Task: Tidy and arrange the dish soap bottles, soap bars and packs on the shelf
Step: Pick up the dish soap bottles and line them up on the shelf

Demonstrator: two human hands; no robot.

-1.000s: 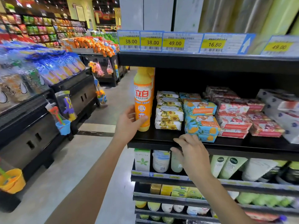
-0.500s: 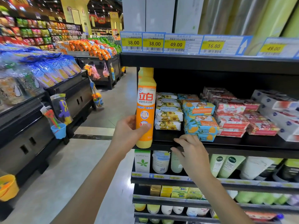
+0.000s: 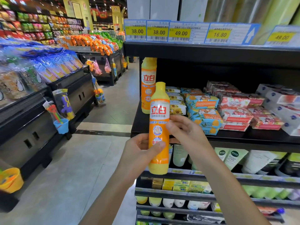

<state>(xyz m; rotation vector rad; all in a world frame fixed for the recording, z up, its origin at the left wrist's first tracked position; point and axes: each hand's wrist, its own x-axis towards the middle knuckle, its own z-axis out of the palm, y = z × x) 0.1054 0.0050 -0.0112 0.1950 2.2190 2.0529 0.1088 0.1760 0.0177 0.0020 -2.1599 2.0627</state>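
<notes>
Two orange dish soap bottles. Held bottle (image 3: pixel 159 127) upright in front of the shelf (image 3: pixel 243 138) edge, off the board: left hand (image 3: pixel 139 153) wrapped round its lower half, thumb across the label; right hand (image 3: pixel 183 129) curled against its right side, fingertips pinching at mid-label. Second bottle (image 3: pixel 148 85) standing at the shelf's left end. Right of that, four groups of stacked soap: yellow packs (image 3: pixel 176 101), blue-orange packs (image 3: pixel 203 111), red packs (image 3: pixel 235 111), white boxes (image 3: pixel 284 103).
</notes>
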